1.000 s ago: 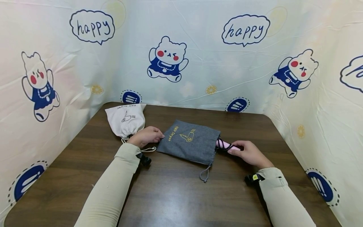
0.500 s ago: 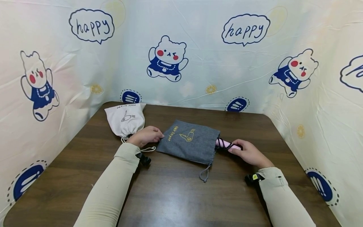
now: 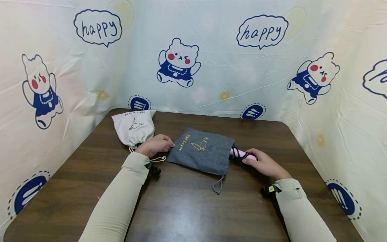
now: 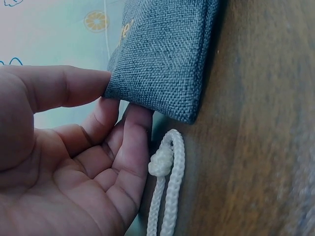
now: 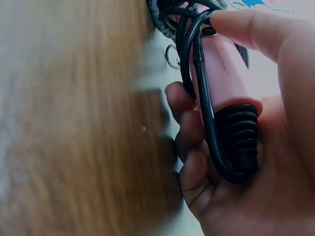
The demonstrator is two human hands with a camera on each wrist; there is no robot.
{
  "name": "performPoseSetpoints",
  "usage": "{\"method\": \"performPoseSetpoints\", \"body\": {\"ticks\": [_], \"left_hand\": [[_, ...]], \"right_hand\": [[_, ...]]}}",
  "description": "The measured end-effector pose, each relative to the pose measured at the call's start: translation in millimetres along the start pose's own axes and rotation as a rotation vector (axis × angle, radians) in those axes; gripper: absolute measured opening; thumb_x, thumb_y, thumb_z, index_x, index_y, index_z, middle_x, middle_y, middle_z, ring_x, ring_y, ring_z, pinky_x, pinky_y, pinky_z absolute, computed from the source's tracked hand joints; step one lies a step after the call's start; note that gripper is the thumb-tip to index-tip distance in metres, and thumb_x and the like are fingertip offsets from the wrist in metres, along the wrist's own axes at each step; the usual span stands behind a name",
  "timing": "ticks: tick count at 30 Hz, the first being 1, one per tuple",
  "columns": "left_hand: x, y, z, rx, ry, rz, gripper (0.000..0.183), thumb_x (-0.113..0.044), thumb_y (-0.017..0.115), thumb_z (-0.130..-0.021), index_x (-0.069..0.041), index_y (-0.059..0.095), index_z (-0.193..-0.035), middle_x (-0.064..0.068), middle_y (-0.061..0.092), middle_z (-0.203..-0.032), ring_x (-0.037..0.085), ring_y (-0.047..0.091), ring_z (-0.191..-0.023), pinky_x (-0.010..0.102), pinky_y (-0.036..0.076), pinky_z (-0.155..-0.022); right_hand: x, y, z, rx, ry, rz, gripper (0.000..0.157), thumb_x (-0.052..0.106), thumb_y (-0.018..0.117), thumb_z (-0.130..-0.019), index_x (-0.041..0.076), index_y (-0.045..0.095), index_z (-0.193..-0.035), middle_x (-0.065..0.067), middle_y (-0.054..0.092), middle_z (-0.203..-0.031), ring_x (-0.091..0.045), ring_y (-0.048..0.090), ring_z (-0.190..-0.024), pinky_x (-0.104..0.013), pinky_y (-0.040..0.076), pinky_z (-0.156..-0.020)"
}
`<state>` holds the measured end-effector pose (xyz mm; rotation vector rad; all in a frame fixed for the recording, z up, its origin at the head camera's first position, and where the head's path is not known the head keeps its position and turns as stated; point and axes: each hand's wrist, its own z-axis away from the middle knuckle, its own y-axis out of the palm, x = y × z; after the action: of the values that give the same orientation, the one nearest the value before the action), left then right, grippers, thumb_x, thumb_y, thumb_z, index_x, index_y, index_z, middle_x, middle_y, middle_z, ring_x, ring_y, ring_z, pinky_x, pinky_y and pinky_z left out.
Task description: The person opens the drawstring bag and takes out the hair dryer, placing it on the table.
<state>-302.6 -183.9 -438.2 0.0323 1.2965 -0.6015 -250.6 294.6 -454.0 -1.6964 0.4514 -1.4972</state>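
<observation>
**Now: both hands on the grey bag and the pink handle**

Flat on the dark wooden desk (image 3: 187,208) lies a grey cloth bag (image 3: 202,151) with a yellow hair-dryer drawing and yellow lettering on it. Its closed end points toward the left hand (image 3: 155,145), and its mouth faces the right hand (image 3: 263,164).

The left hand pinches the bag's closed corner: in the left wrist view the thumb lies on top of the grey weave and the fingers (image 4: 135,142) curl beneath the edge. A knotted white cord (image 4: 165,189) lies on the desk just beside those fingers.

From the bag's mouth sticks a pink handle (image 3: 239,154), with a black cable (image 3: 242,156) looped over it. The right hand grasps this handle; the right wrist view shows the fingers (image 5: 189,147) curled under it and the thumb laid along the top, with the cable running down to a ribbed black collar (image 5: 238,135) at the handle's end. How much lies inside the bag cannot be told.

A grey drawstring (image 3: 218,185) trails from the bag's near corner toward the person. Behind the left hand, touching or nearly touching it, sits a white drawstring bag (image 3: 134,127) with a dark hair-dryer drawing, its gathered neck toward the hand. Cloth printed with bears and "happy" bubbles (image 3: 193,60) stands round the desk on three sides. Both arms wear pale sleeves.
</observation>
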Motion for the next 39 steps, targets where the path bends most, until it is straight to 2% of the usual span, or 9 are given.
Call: {"method": "performPoseSetpoints", "body": {"ticks": [6, 20, 39], "left_hand": [[0.1, -0.4, 0.1, -0.003, 0.001, -0.008, 0.013, -0.012, 0.06, -0.1, 0.001, 0.064, -0.1, 0.001, 0.056, -0.091, 0.015, 0.054, -0.084, 0.032, 0.051, -0.088], [2.0, -0.2, -1.7, 0.0, -0.008, 0.009, 0.01, -0.009, 0.06, -0.1, -0.003, 0.059, -0.092, 0.0, 0.05, -0.08, 0.015, 0.05, -0.076, 0.03, 0.048, -0.08], [0.0, 1.3, -1.1, -0.004, -0.008, 0.034, 0.012, -0.008, 0.059, -0.1, -0.005, 0.058, -0.088, -0.001, 0.051, -0.079, 0.013, 0.051, -0.075, 0.029, 0.049, -0.078]], "right_hand": [[-1.4, 0.0, -1.4, 0.023, -0.013, 0.024, 0.034, 0.042, 0.067, -0.1, 0.014, 0.068, -0.118, -0.007, 0.068, -0.108, -0.021, 0.059, -0.092, -0.036, 0.049, -0.082], [2.3, -2.9, 1.9, 0.026, -0.005, 0.027, 0.026, 0.035, 0.067, -0.1, 0.012, 0.067, -0.112, -0.006, 0.064, -0.097, -0.021, 0.056, -0.086, -0.033, 0.046, -0.075], [-0.3, -8.9, 4.8, 0.045, -0.006, 0.036, 0.026, 0.036, 0.067, -0.101, 0.012, 0.066, -0.111, -0.005, 0.063, -0.095, -0.022, 0.056, -0.087, -0.035, 0.046, -0.076]]}}
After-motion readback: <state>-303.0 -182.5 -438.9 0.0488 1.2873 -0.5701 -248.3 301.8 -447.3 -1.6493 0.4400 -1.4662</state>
